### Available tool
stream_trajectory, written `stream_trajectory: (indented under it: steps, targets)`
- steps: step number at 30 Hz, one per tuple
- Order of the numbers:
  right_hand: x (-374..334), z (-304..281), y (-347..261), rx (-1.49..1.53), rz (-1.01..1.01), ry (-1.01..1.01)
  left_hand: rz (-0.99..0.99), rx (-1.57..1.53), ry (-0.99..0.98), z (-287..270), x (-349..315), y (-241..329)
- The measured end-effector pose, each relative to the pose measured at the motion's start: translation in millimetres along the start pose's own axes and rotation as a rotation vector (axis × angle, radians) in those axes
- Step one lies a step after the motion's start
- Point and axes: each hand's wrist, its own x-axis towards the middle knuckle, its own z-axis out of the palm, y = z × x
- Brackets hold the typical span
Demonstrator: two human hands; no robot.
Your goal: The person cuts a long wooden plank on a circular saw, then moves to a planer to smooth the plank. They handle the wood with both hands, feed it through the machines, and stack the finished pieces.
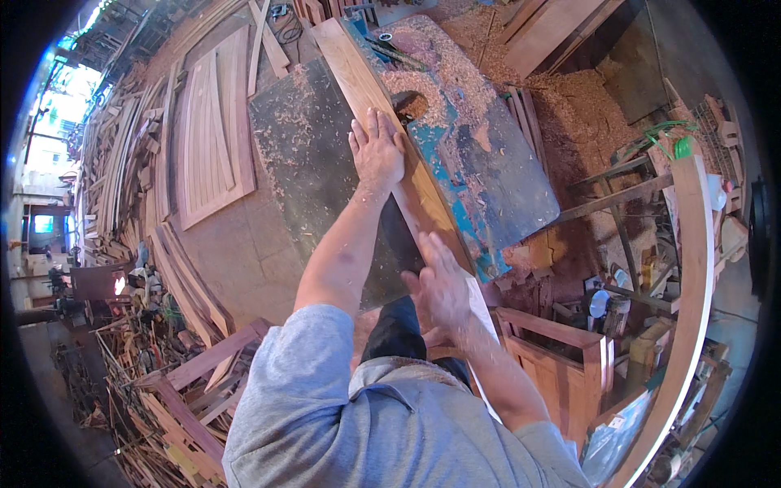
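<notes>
A long pale wooden board (425, 189) lies lengthwise on a dark metal machine table (305, 175) dusted with shavings. My left hand (379, 156) rests flat on the board near its middle, its fingers stretched toward the far end. By the board's near end, my right hand (443, 285) is blurred by motion; its fingers look extended and the thumb stands apart. I cannot tell whether that hand touches the board. Just right of the board is a round opening (411, 106) edged by heaped shavings, in the machine's blue body (455, 183).
A grey plate (517, 175) strewn with shavings extends right of the machine. A slatted wooden panel (220, 130) lies on the floor at left, near stacked planks (118, 154). Wooden frames (549, 362) stand at lower right, beside a long curved timber (691, 244).
</notes>
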Motion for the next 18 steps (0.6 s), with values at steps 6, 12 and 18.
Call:
stream_trajectory:
  steps: [6, 12, 18]
  targets:
    - [26.0, 40.2, 40.1, -0.136, -0.123, 0.032, 0.022, 0.003, -0.001, 1.6, 7.9, -6.0]
    - [60.8, 63.7, 46.6, -0.024, -0.048, 0.06, 0.011, 0.027, -0.005, 3.7, 50.2, -20.2]
    - [102.1, 79.4, 55.0, 0.04, 0.033, -0.023, 0.021, 0.023, 0.027, 11.5, 93.5, -39.9]
